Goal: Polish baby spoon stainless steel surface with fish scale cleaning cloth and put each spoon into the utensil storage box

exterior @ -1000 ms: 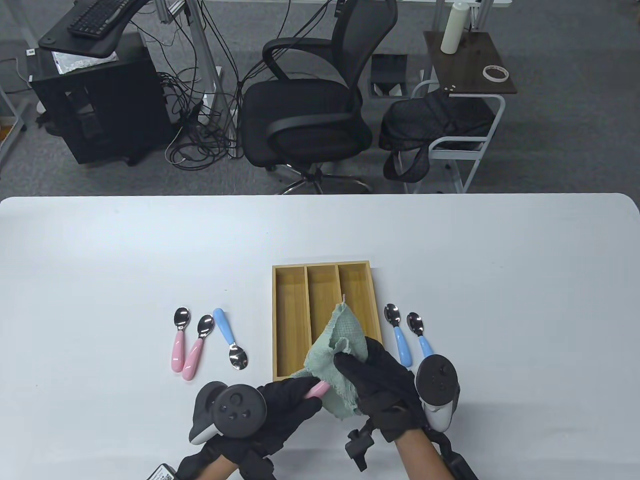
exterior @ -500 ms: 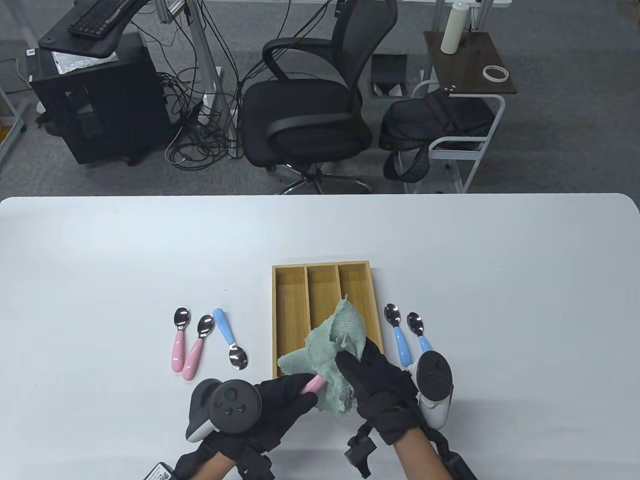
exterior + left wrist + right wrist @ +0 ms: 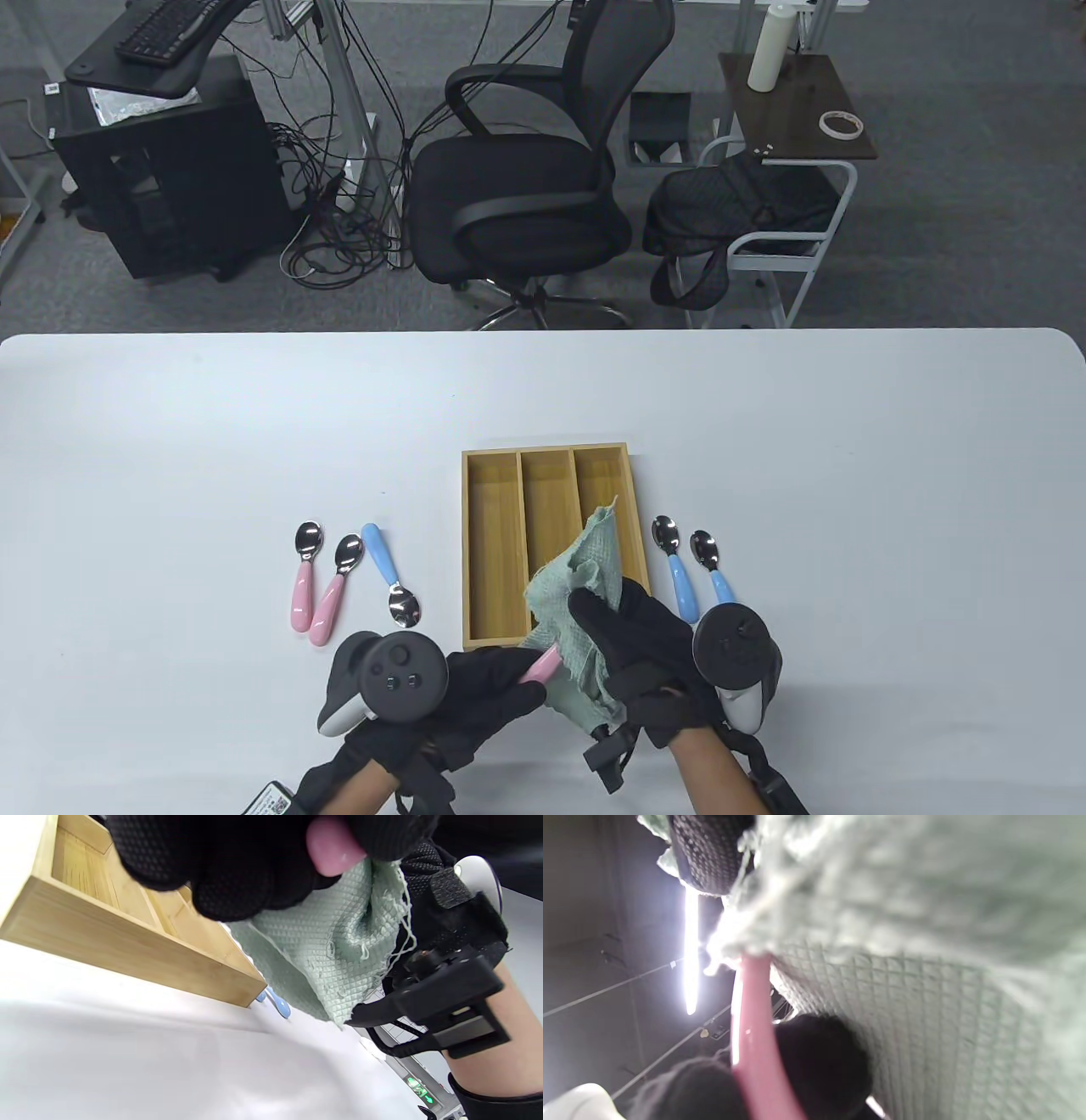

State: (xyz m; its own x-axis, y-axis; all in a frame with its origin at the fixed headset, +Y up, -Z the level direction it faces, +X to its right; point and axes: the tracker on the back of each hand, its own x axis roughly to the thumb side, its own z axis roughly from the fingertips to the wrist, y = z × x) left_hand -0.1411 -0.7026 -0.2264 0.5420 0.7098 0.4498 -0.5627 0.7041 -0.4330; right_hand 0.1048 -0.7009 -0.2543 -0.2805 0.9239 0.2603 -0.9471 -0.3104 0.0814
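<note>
My left hand (image 3: 496, 683) grips a pink-handled baby spoon (image 3: 540, 665) by its handle just in front of the wooden utensil box (image 3: 492, 543). The spoon's bowl is hidden inside the pale green cleaning cloth (image 3: 585, 577), which my right hand (image 3: 632, 645) holds bunched around it. In the left wrist view the pink handle end (image 3: 333, 846) pokes out between my gloved fingers (image 3: 237, 866) above the cloth (image 3: 335, 942). The right wrist view shows the pink handle (image 3: 757, 1035) running into the cloth (image 3: 925, 984). All three box compartments look bare.
Left of the box lie two pink spoons (image 3: 299, 581) (image 3: 333, 594) and a blue one (image 3: 389, 573). Two blue spoons (image 3: 674, 569) (image 3: 711, 570) lie right of it, close to my right hand's tracker (image 3: 734, 658). An office chair (image 3: 517, 187) stands beyond the table's far edge.
The cloth's free flap has swung from left of the spoon up and to the right over the box's right compartment. Both hands have shifted slightly while working the cloth around the spoon.
</note>
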